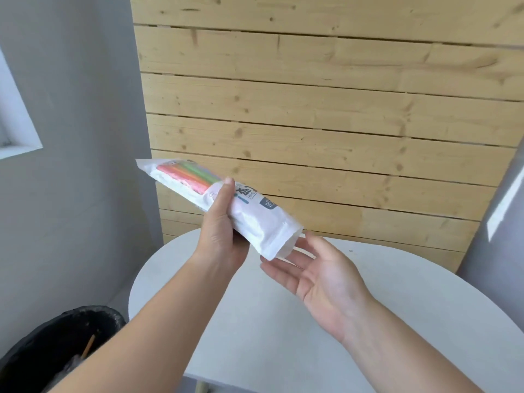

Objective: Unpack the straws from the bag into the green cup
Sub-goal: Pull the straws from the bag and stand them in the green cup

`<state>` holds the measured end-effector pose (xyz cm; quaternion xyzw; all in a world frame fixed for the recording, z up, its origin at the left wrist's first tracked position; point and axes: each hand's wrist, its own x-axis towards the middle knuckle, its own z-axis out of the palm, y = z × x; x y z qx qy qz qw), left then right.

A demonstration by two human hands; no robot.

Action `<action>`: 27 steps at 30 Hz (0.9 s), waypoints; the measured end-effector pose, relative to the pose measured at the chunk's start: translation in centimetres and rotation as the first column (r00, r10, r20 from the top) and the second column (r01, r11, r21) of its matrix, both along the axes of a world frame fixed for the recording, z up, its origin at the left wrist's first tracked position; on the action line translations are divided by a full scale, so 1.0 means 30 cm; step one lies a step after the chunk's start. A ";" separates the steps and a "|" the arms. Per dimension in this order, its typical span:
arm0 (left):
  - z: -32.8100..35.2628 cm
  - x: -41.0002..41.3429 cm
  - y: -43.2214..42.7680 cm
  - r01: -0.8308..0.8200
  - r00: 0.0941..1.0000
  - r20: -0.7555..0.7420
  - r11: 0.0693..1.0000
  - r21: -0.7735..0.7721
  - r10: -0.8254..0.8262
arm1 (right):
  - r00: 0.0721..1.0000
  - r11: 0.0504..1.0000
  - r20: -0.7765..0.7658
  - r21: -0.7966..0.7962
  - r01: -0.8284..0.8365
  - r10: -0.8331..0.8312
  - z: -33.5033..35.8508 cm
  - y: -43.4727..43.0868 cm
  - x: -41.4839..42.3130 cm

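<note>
Left hand (219, 231) grips the straw bag (226, 204) around its middle, thumb on top, fingers curled under. The bag is a long flat pouch, white crinkly plastic with a clear window at the far end and printed dark text near the middle. Straws (187, 175) show through the window: smooth orange, pink and green tubes lying parallel along the pouch. The long axis runs diagonally, far end up-left toward the grey wall (71, 109), near end down-right, held in the air above the table (283, 321). Right hand (317, 270) is palm up, fingers loose and spread, fingertips at or just under the near end; contact unclear. Table is round-edged, matte pale grey. Knotty pine plank wall (312, 109) behind. Black-lined bin (56, 341) lower left.
</note>
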<state>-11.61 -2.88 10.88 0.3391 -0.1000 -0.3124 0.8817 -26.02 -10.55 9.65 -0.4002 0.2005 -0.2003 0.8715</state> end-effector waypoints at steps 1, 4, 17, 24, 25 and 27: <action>0.003 -0.002 -0.005 -0.021 0.999 0.047 1.000 0.021 0.020 | 1.000 0.999 -0.010 0.036 0.017 -0.017 0.002 -0.003 0.005; 0.011 -0.016 -0.022 -0.116 0.968 0.232 0.992 0.052 0.101 | 0.996 0.986 -0.056 0.148 0.075 -0.067 0.001 -0.012 0.024; 0.018 -0.042 -0.068 -0.258 0.849 0.496 0.962 0.086 0.183 | 0.989 0.950 -0.073 0.276 0.147 -0.132 -0.023 -0.034 0.082; 0.015 0.016 -0.025 -0.317 0.941 0.158 0.942 0.111 0.298 | 0.965 0.994 -0.245 -0.074 0.075 -0.091 -0.052 -0.043 0.072; 0.011 0.017 -0.024 -0.326 0.942 0.122 0.938 0.119 0.312 | 0.956 0.987 -0.267 -0.134 0.086 -0.120 -0.057 -0.046 0.071; 0.003 0.012 -0.030 -0.345 0.938 0.096 0.929 0.138 0.334 | 0.948 0.969 -0.273 -0.223 0.106 -0.166 -0.058 -0.054 0.067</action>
